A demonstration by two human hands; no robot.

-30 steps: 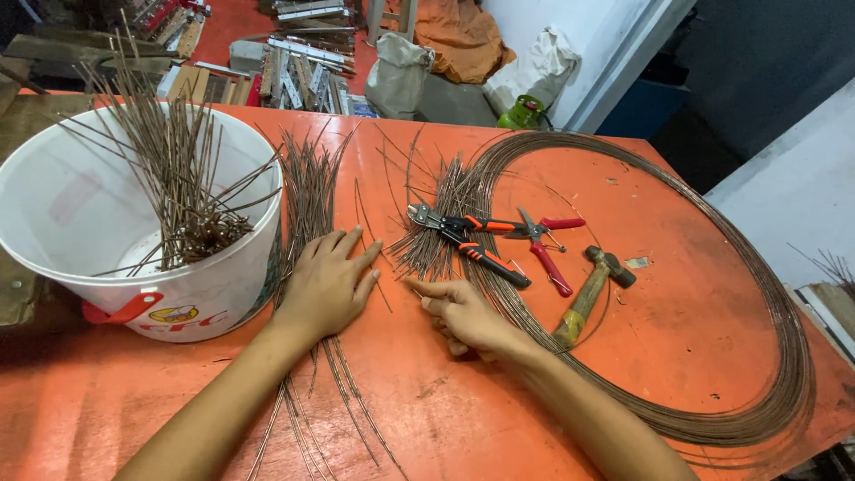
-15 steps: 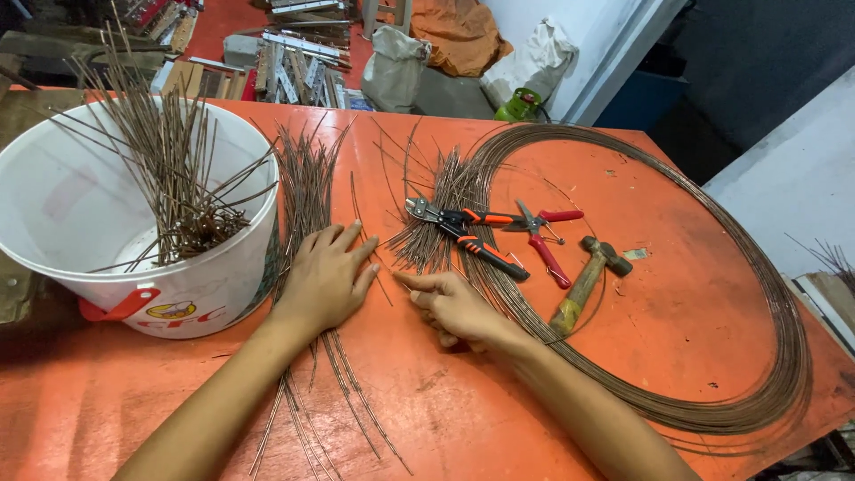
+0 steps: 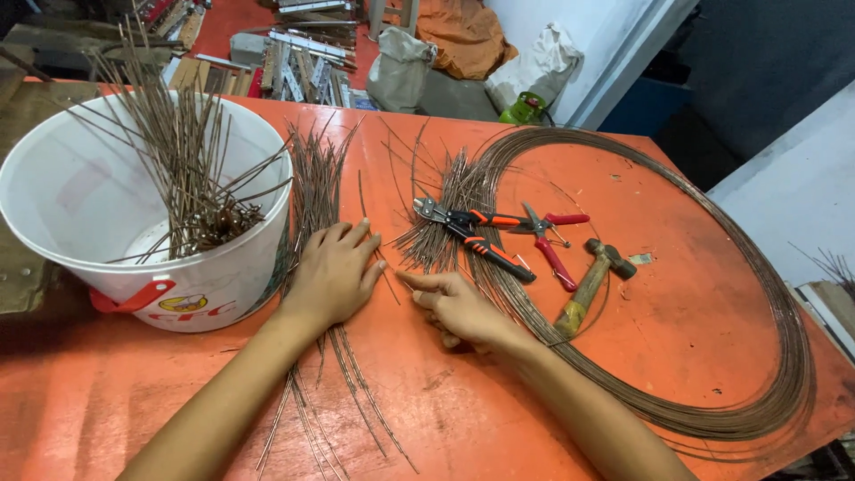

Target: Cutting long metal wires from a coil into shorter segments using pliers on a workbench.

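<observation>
- Left hand (image 3: 334,272) lying flat, palm down, fingers spread, pressing on a bundle of cut wire rods (image 3: 313,191) near the middle of the orange worktop (image 3: 677,356); gripping nothing.
- Right hand (image 3: 454,305) resting just beside it, index finger stretched toward the left hand, other fingers curled; fingertip touching or nearly touching one thin loose rod (image 3: 385,272) between the two hands. Cannot tell whether pinching it.
- Rod bundle running from the far edge toward the near edge, passing under the left hand, fanning out at both ends.
- Second pile of short rods (image 3: 445,214) lying beyond the right hand, spreading over the inner side of the wire coil.
- White plastic bucket (image 3: 62,191) sitting at the left edge, touching the bundle, holding more rods standing at angles.
- Large wire coil (image 3: 757,294) taking up the right half of the worktop.
- Inside the coil: bolt cutter (image 3: 476,236) with orange-black grips, red-handled snips (image 3: 548,240), hammer (image 3: 592,281), all lying close together.
</observation>
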